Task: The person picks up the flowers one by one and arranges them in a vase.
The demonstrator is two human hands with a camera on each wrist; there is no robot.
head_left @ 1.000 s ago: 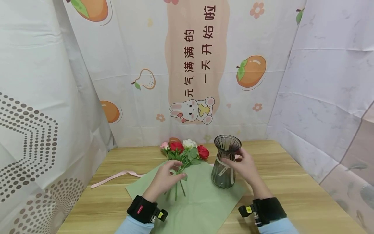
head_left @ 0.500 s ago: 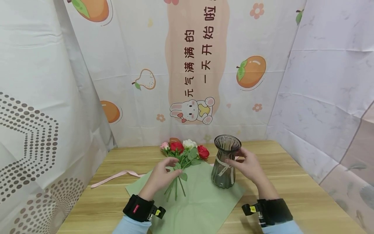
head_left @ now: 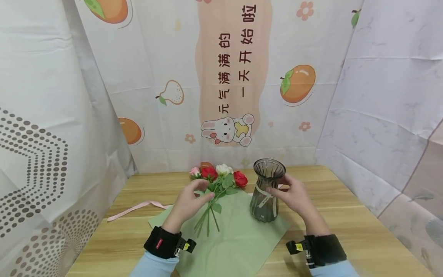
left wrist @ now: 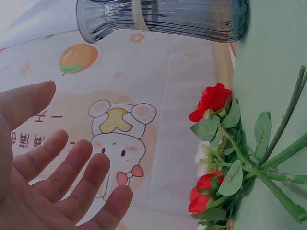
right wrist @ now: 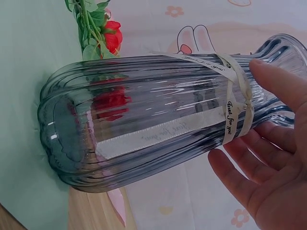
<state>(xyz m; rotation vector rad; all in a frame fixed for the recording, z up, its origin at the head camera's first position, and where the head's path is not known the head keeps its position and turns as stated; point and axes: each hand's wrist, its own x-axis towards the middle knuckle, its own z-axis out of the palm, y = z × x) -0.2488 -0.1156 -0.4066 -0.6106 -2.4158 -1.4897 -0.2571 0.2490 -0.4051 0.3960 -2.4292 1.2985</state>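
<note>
The paper (head_left: 235, 240) lies flat, presumably as a mat. Flowers (head_left: 228, 181) rest across its far edge, long axis slanting: blooms (head_left: 209, 173) toward one o'clock, stems (left wrist: 285, 150) toward seven. Between one and two from the paper's middle, the vase (head_left: 261, 209) stands upright, mouth up; the right hand (head_left: 294, 196) grips its neck, probably to steady it. The left hand (head_left: 189, 200), toward ten, hangs relaxed beside the flowers, holding nothing.

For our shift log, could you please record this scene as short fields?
vase: smoky glass, upright on the green sheet
right hand: holding the vase at its neck
flowers: red, white and pink, lying down
left hand: near the flower stems, holding nothing
pink ribbon: on the wooden table, by the sheet's left edge
</note>
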